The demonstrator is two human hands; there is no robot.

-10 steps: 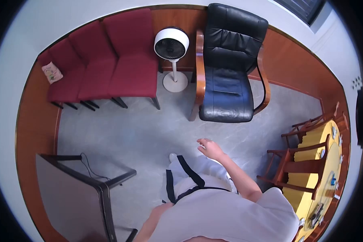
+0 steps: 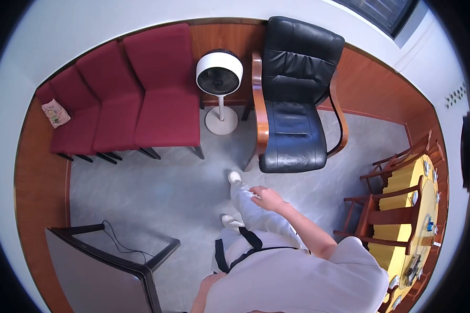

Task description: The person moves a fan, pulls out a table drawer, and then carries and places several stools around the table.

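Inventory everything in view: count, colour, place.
Chairs: three or more, maroon, upper left
Patterned item: one, pale, leftmost seat
Armchair: one, black, upper middle
Fan: one, white and black, beside armchair
Panel: one, grey, lower left
Cable: one, black, by panel
Table: one, yellow, right
Wooden chairs: several, brown, by table
Tableware: several, mixed, on table
Window: one, dark, top right
Shoes: two, white, centre
Right hand: one, bare, centre
Left hand: one, bare, bottom centre

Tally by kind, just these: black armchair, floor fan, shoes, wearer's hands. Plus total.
Black armchair: 1
Fan: 1
Shoes: 2
Hands: 2 (right hand, left hand, partly hidden)
Total: 6
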